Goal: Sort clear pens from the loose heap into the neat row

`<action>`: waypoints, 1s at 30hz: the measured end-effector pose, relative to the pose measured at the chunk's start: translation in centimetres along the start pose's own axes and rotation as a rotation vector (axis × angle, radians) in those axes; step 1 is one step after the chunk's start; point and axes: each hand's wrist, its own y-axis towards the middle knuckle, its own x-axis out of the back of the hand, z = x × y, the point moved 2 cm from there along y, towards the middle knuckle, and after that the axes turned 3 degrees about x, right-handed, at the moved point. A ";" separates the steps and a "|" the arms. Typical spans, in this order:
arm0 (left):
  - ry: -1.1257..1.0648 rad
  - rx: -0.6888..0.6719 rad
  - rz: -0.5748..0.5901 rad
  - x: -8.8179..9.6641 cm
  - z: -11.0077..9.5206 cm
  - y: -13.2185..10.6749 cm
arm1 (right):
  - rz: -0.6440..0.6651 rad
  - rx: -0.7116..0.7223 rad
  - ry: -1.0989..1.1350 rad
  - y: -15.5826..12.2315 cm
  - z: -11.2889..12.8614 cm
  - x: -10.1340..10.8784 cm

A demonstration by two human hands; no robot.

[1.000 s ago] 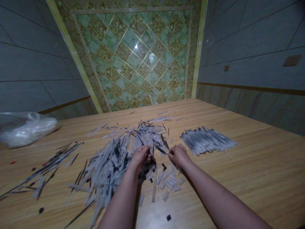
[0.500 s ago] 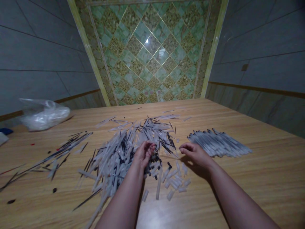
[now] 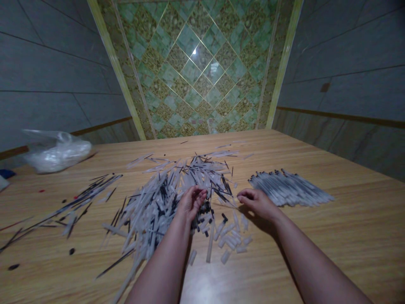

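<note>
My left hand [image 3: 190, 202] hovers over the near edge of a big loose pile of clear pen barrels and black refills [image 3: 158, 202]. Its fingers are curled in, and what they hold is hidden. My right hand [image 3: 257, 202] is a hand's width to the right, low over the wooden table [image 3: 332, 236], with its fingers bent into a pinch. I cannot make out anything in it. Several short clear caps [image 3: 232, 240] lie scattered between and below my hands. A neat bundle of assembled pens [image 3: 289, 188] lies just right of my right hand.
Thin black refills [image 3: 85, 196] and a few black bits lie spread at the left. A crumpled clear plastic bag [image 3: 57, 150] sits at the far left edge. A green tiled wall panel [image 3: 202, 67] rises behind the table, with grey walls on both sides.
My hands were close together over the pile; my right hand has drawn away to the right. My left hand has turned slightly palm-up. In the last half second little has moved.
</note>
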 end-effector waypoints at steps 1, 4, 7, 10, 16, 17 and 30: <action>-0.001 0.000 0.005 0.0 0.0 0.0 | 0.009 0.001 -0.006 0.0 -0.1 0.0; -0.008 0.002 0.025 0.1 0.0 0.1 | 0.022 0.002 -0.016 0.0 -0.1 0.0; 0.010 -0.004 0.035 0.0 0.2 0.0 | -0.003 0.024 -0.023 0.1 0.4 0.2; 0.074 0.003 0.074 -0.3 0.7 -0.3 | -0.084 0.052 -0.056 0.2 1.0 0.2; 0.160 0.122 0.269 -2.1 3.0 -1.5 | -0.182 0.169 -0.133 0.0 2.2 -2.1; 0.141 0.136 0.292 -2.3 3.2 -1.6 | -0.143 0.209 -0.131 -0.1 2.5 -2.5; -0.290 0.074 0.101 -2.0 1.3 -0.8 | 0.858 0.181 -0.623 -9.5 8.0 -7.0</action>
